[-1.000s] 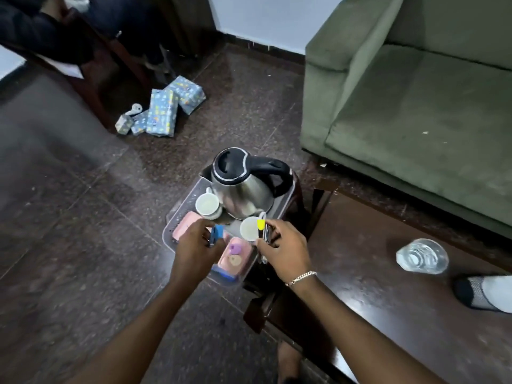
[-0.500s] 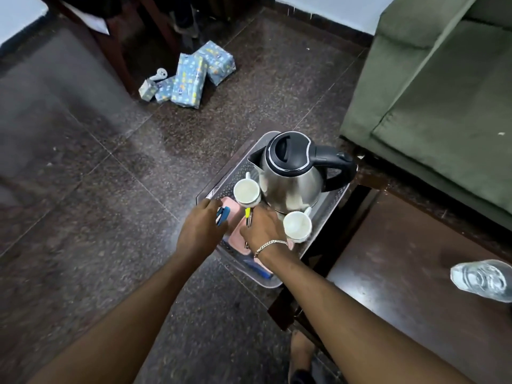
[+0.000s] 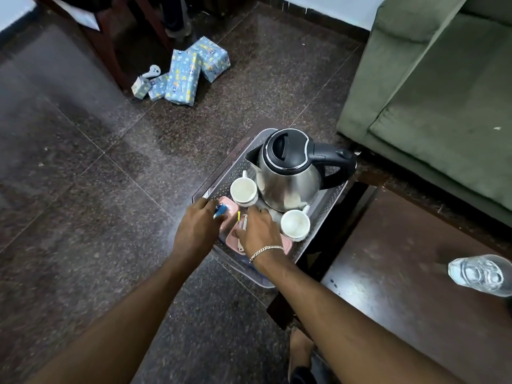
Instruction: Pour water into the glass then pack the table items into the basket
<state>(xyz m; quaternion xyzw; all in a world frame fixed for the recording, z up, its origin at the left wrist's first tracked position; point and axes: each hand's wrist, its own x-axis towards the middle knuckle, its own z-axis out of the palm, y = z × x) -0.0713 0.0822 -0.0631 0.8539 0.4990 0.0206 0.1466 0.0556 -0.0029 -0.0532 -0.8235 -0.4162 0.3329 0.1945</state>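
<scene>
We're looking down on a dark speckled stone floor, polished, with thin tile joints running across it. The grey perforated basket sits at the corner of a dark wooden table, beside a green sofa. Inside the basket stands a steel kettle with a black lid and handle, upright, and two white cups, one cup on its left and another cup nearer us, both just beside the kettle. A pink case lies flat in the near end of the basket.

Both hands are down in there. The left hand is curled around a blue pen, its tip poking out past the fingers. The right hand, a chain bracelet at the wrist, pinches a yellow-capped pen along with at least one more thin item; we cannot tell what that one is. Both hands hover right over the pink case.

Over on the table's right edge, well apart from the basket, there's the clear glass, and it looks to have water in it. Far across the floor, a pile of blue patterned boxes leans against a dark wooden furniture leg. A white wall closes off the back.
</scene>
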